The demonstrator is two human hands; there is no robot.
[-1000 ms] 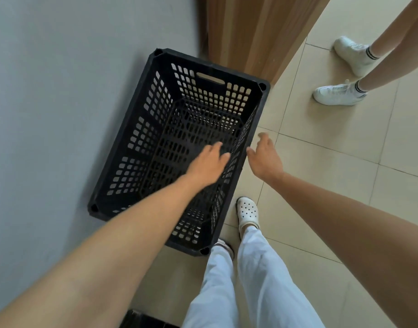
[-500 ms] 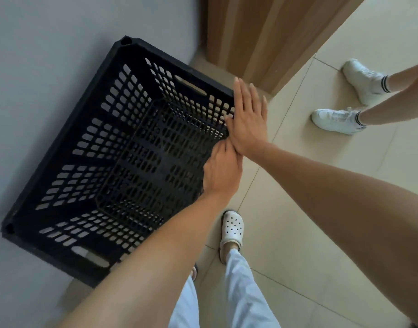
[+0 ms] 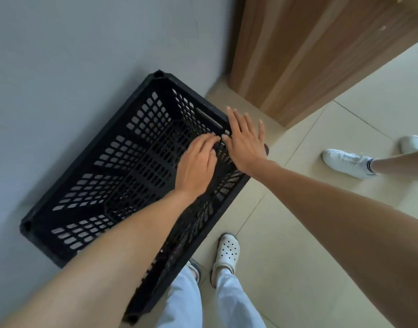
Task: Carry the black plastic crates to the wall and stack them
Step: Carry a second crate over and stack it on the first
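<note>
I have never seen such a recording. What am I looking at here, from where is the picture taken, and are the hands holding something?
The camera sits on a person's head and looks down, so both arms reach in from below. A black perforated plastic crate stands on the beige tiled floor against the grey wall. The left hand rests with curled fingers on the crate's near long side; the right hand lies flat and open at its corner. Nothing is lifted. The white clog belongs to the wearer; the white sneakers belong to another person.

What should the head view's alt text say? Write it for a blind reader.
Seen from above, a black plastic crate sits against a grey wall; the left hand and right hand rest at its floor-side rim. A bystander's white sneakers stand nearby.
</note>
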